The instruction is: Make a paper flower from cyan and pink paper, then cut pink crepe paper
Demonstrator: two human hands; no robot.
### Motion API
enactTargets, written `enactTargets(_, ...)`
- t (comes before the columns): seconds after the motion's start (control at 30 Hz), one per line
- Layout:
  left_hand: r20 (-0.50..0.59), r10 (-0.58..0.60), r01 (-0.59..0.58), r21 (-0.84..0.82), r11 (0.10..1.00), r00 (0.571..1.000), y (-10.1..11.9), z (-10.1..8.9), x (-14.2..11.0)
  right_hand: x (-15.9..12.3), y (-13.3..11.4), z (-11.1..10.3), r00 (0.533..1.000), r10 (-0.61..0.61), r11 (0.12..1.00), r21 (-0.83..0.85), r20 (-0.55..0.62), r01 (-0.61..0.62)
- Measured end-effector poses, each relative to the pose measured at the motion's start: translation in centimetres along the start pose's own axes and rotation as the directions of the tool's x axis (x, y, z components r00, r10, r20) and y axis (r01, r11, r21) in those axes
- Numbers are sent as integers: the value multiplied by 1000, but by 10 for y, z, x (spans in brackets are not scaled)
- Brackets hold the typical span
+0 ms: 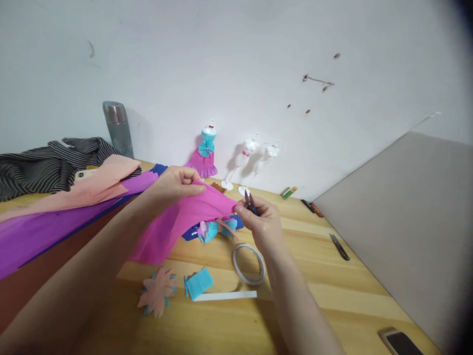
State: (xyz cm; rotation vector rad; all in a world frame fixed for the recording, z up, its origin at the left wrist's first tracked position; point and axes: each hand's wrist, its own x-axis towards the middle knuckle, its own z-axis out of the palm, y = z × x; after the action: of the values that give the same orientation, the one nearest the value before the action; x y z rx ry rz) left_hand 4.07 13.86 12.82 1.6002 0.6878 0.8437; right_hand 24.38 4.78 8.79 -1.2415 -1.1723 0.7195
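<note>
A sheet of bright pink crepe paper (173,222) is stretched between my two hands above the table. My left hand (181,182) pinches its upper edge with thumb and fingers. At the right end, my right hand (260,219) grips the paper's corner between thumb and finger. The same hand also holds small snips (250,201), their dark blades pointing up and away from the paper. Below the paper lies a blue and pink bow (212,230), partly hidden. A roll of white tape (234,266) rests on the table just under my right wrist.
Against the wall stand a dressed miniature mannequin (207,148) and two bare white ones (242,160). Layered paper petals (158,291), a blue paper piece (199,283) and a white strip (229,296) lie in front. Coloured sheets (74,236) fill the left; a cutter (339,246) and phone (401,341) lie right.
</note>
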Motion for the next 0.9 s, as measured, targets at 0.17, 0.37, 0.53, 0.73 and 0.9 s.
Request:
enactTargets(0.17, -13, -36, 36, 11, 999, 999, 2, -1, 3, 1, -1, 1, 999, 10, 1000, -15, 34, -10)
enactTargets(0.37, -9, -100, 101, 41, 994, 995, -2, -4, 6, 0, -11, 5, 996, 87, 996, -20, 38, -86)
enactTargets(0.53, 5, -35, 34, 115, 993, 999, -8, -5, 10, 0, -13, 5, 986, 121, 993, 2, 119, -122)
enactTargets(0.73, -76, 60, -46, 179, 983, 995, -8, -3, 12, 2, -1, 9, 986, 88, 982, 152, 138, -109)
enactTargets(0.9, -42, 44, -36, 182, 983, 998, -11, -2, 12, 1, 7, 21, 991, 132, 967, 220, 0, -129)
